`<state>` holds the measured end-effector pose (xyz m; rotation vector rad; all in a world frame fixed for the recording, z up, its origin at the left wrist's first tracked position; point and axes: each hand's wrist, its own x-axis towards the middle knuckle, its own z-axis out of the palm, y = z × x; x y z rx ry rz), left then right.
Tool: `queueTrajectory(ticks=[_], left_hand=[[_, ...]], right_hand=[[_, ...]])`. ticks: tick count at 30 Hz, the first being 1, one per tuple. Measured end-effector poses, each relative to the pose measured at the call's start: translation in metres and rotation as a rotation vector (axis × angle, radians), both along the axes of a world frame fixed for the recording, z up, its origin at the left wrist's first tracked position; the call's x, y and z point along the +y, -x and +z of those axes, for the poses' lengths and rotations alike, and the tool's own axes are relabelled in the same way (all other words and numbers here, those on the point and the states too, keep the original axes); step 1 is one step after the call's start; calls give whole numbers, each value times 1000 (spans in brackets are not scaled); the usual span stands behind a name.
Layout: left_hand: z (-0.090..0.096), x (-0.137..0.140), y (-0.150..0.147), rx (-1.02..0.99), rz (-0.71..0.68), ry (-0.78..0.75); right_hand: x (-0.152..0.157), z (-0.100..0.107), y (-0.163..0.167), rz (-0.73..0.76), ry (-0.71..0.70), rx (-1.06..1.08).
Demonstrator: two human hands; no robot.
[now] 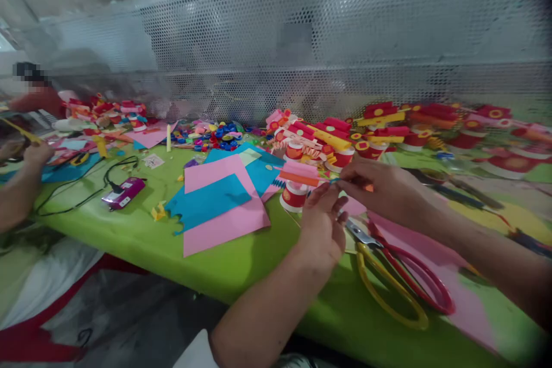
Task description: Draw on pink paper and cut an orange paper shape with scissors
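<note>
My left hand [321, 221] and my right hand [379, 184] meet near the table's front, fingertips pinched together. A small blue piece [334, 180] shows between them, mostly hidden by the fingers. Just left of the fingertips stands a red and white paper cup figure [294, 198], topped by an orange strip [297, 177] and pink paper; a blue folded strip sticks out at its left. Below my right hand lies a pair of scissors [366, 237] with one yellow and one red handle loop, its blade tips partly covered by my left hand.
Pink [219, 236] and blue paper sheets [215, 201] overlap left of my hands. A purple device [124, 194] with a black cable lies farther left, near a co-worker's hand [37, 155]. Several finished-looking cup figures [379, 126] line the back, before a perforated metal panel [259, 40].
</note>
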<state>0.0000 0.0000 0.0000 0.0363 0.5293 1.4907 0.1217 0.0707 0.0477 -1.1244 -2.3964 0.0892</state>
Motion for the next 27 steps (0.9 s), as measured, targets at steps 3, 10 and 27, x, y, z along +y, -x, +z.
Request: queueTrajectory(ticks=[3, 10, 27], left_hand=[[0, 1, 0, -19, 1, 2], [3, 0, 1, -54, -9, -10], [13, -4, 2, -80, -17, 27]], right_hand=[[-2, 2, 1, 2, 18, -1], [-5, 6, 3, -12, 52, 5], [-4, 5, 1, -25, 63, 18]])
